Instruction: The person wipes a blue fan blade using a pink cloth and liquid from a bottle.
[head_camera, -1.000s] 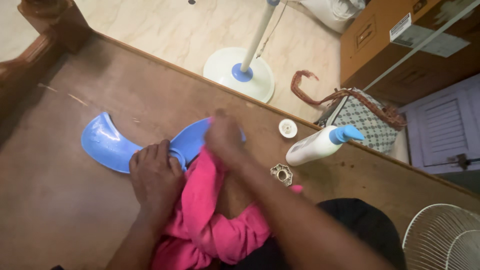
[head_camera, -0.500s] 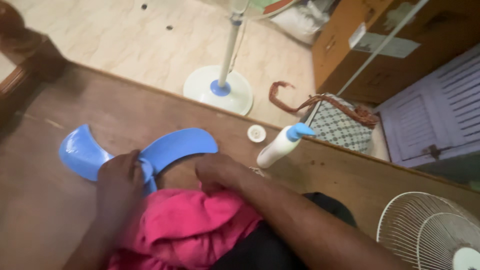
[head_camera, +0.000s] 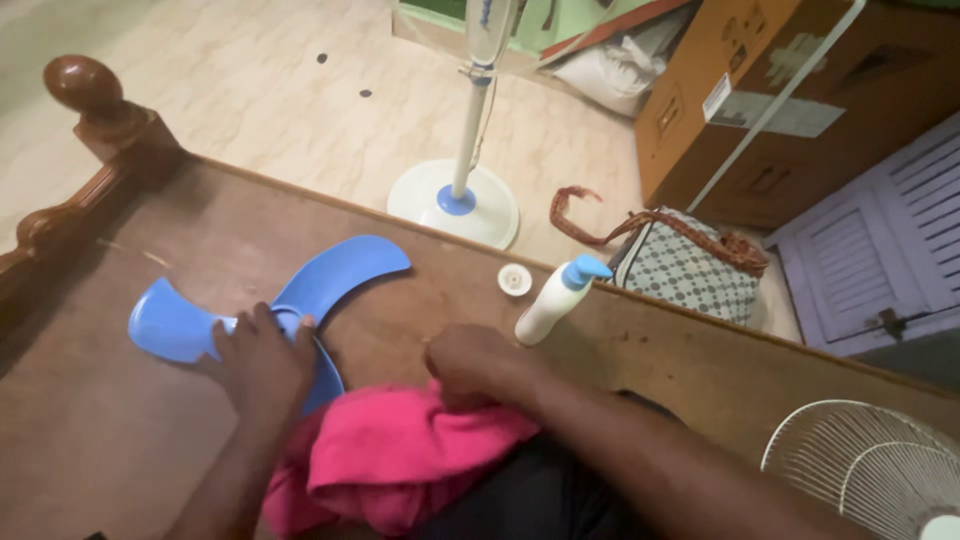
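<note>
A person steadies a blue fan blade (head_camera: 300, 290) on a brown wooden surface (head_camera: 120, 440) while gripping a pink cloth (head_camera: 400, 455).

The left hand (head_camera: 262, 362) lies flat over the blade's hub, fingers spread, pinning it so it cannot slide. The right hand (head_camera: 480, 365) is curled down onto the cloth, apparently bunching it, though the fingers are partly hidden. Just beyond stand a white bottle with a blue pump top (head_camera: 553, 300) and a small white cap (head_camera: 515, 279), within reach. A pedestal fan stand (head_camera: 455, 195) and a patterned bag (head_camera: 685, 275) sit on the floor.
</note>
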